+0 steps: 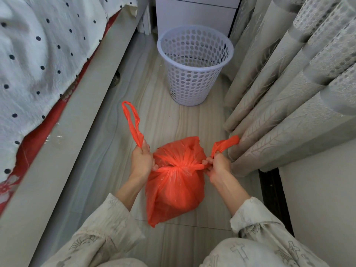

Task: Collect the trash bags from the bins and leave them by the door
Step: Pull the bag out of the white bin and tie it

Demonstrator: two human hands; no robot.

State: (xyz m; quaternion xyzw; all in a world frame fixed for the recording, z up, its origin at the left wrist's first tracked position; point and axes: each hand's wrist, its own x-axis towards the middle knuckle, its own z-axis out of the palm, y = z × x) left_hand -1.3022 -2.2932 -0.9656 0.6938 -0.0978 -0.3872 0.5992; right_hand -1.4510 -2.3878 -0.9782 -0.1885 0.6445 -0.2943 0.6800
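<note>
A full red plastic trash bag rests on the floor between my arms, its neck gathered into a knot. My left hand grips the bag's left handle loop, which sticks up and to the left. My right hand grips the right handle loop, which points toward the curtain. Both loops are pulled apart across the knot. Beyond the bag stands a white perforated bin, upright with no bag inside.
A bed with a dotted white cover runs along the left. Grey curtains hang on the right, touching the floor. A white cabinet stands behind the bin. The floor strip between them is narrow.
</note>
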